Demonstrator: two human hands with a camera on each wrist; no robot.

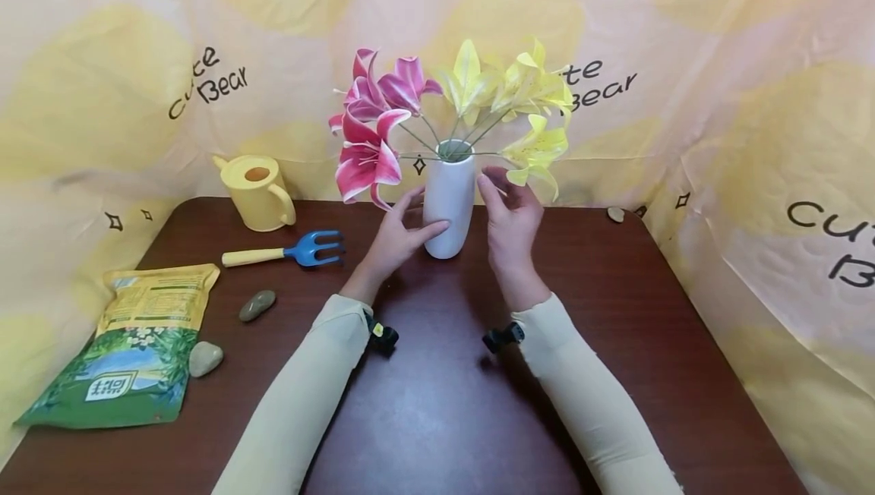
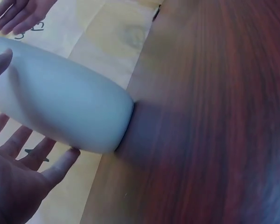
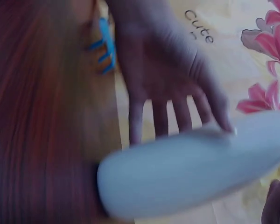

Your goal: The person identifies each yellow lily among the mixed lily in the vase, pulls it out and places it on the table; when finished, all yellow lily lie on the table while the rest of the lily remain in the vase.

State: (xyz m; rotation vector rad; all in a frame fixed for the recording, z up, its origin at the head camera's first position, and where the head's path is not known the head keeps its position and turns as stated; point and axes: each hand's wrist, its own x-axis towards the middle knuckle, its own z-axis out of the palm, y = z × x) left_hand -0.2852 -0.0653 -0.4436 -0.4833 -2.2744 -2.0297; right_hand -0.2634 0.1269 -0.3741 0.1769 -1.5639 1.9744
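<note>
While the vase [image 1: 449,210] stands upright on the table [image 1: 437,419] in the head view, its pink lilies [image 1: 358,165] and yellow lilies [image 1: 536,147] fan wide over the mouth, so a knock at a bloom could tip it. The left hand [image 1: 396,241] holds its side, thumb across the front; the right hand [image 1: 514,222] hangs apart from it, fingers loosely bent around nothing, near a low yellow bloom that a rising knuckle might snag. The left wrist view shows the left fingers spread, opposite the thumb; so light a hold may slip on the smooth wall. In the right wrist view, they reach behind the vase, where a sideways push could probably slide its base.
</note>
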